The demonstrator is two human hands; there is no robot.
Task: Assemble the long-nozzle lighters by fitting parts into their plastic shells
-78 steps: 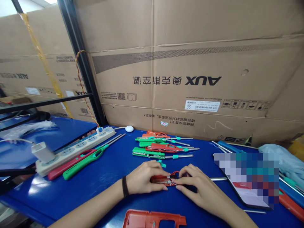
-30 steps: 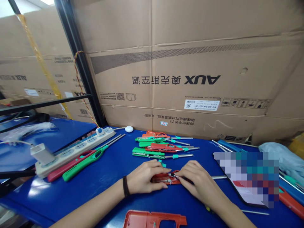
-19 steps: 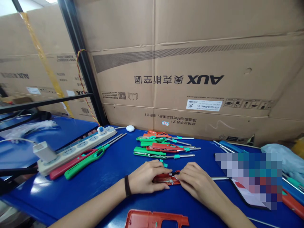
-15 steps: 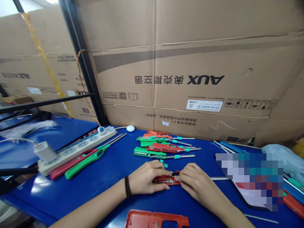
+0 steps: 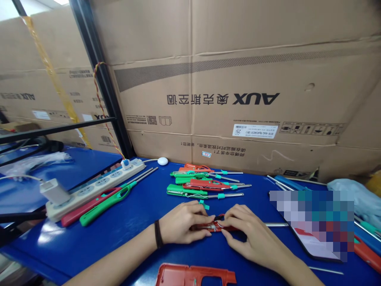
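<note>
While the open red casing point(image 5: 216, 229) lay on the worktop point(image 5: 119, 222), wiring seemed underway.
The left hand point(image 5: 183, 222) pinched it; the right hand point(image 5: 250, 232), finger and thumb apart, was at a white wire point(image 5: 220, 224); the next move likely called for light pressure.

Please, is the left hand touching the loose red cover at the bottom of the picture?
Apart. The head view plainly shows blue tabletop between the left hand and the red cover; the hand's fingers hold another red shell.
</note>
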